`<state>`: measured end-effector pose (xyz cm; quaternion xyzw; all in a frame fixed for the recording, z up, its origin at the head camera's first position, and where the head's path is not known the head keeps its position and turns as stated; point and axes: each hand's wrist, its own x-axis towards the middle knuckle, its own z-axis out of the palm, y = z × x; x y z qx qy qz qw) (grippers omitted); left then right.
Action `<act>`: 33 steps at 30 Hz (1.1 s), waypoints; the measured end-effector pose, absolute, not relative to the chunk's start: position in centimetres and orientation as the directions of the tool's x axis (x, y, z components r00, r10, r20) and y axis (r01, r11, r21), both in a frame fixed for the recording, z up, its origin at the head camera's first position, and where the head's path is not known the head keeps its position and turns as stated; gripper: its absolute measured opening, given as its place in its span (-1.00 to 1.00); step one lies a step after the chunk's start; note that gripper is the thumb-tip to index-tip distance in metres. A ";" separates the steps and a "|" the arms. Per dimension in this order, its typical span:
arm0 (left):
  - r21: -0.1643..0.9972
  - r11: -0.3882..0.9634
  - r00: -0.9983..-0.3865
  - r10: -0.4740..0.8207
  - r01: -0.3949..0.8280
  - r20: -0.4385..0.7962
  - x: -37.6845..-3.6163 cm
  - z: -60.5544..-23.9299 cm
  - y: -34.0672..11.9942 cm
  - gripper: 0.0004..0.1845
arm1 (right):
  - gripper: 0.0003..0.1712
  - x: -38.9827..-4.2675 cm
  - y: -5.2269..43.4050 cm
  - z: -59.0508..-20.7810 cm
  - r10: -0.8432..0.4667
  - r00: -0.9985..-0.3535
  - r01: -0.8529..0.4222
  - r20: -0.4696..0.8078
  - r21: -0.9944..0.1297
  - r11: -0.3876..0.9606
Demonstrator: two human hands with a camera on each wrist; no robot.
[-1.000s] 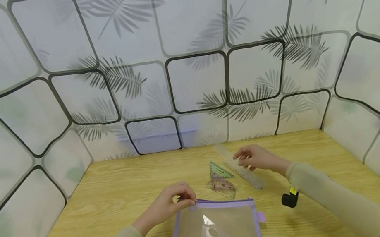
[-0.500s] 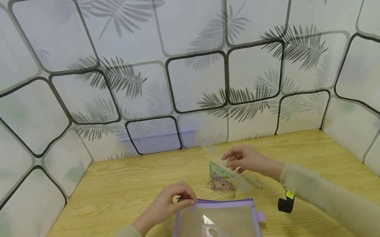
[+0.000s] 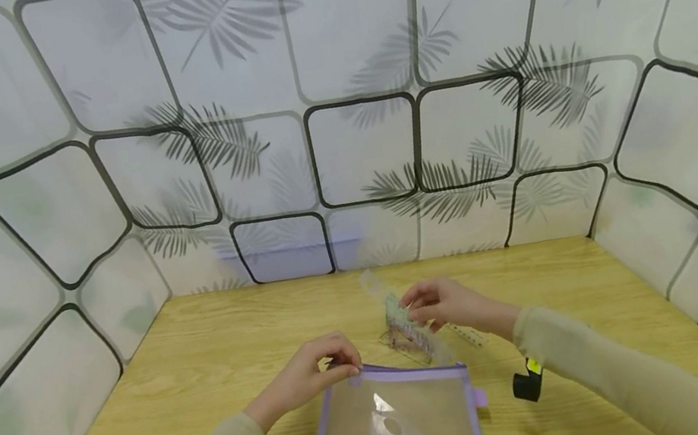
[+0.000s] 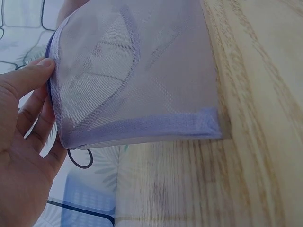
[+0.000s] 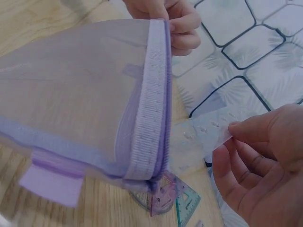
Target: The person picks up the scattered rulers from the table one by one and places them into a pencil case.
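A see-through mesh pouch (image 3: 401, 424) with a purple zipper edge (image 5: 151, 94) lies on the wooden table (image 3: 207, 364). My left hand (image 3: 345, 368) pinches its top left corner and lifts the mouth a little; the mesh (image 4: 142, 71) fills the left wrist view beside my thumb (image 4: 26, 85). My right hand (image 3: 416, 308) pinches a clear ruler (image 3: 408, 319), held tilted with its lower end close to the pouch's top edge. The ruler (image 5: 208, 132) shows between my fingertips (image 5: 246, 142). A pale flat shape shows inside the pouch.
A green set square (image 5: 187, 204) and a pinkish protractor (image 3: 404, 339) lie just behind the pouch, partly hidden by the ruler. A short marked strip (image 3: 467, 336) shows on the table under my right wrist. Patterned panel walls (image 3: 366, 153) enclose the table on three sides.
My right hand has carried the ruler left and nearer, tilting its lower end down towards the pouch's top edge. My left hand and the pouch have stayed put.
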<state>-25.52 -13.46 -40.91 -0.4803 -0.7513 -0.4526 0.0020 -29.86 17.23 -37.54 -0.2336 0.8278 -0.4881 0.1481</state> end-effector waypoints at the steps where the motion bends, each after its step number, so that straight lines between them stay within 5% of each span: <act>1: 0.679 0.129 -0.540 0.719 0.722 0.437 -25.5 -40.9 -13.5 -0.94 | -0.62 -29.8 17.1 -37.6 -0.539 -0.842 -0.243 -0.021 -0.877 0.414; 33: 0.652 0.123 -0.530 0.702 0.749 0.476 -25.7 -40.9 -13.3 -0.96 | -0.73 -28.0 15.5 -38.1 -0.674 -0.720 -0.234 -0.168 -0.855 0.463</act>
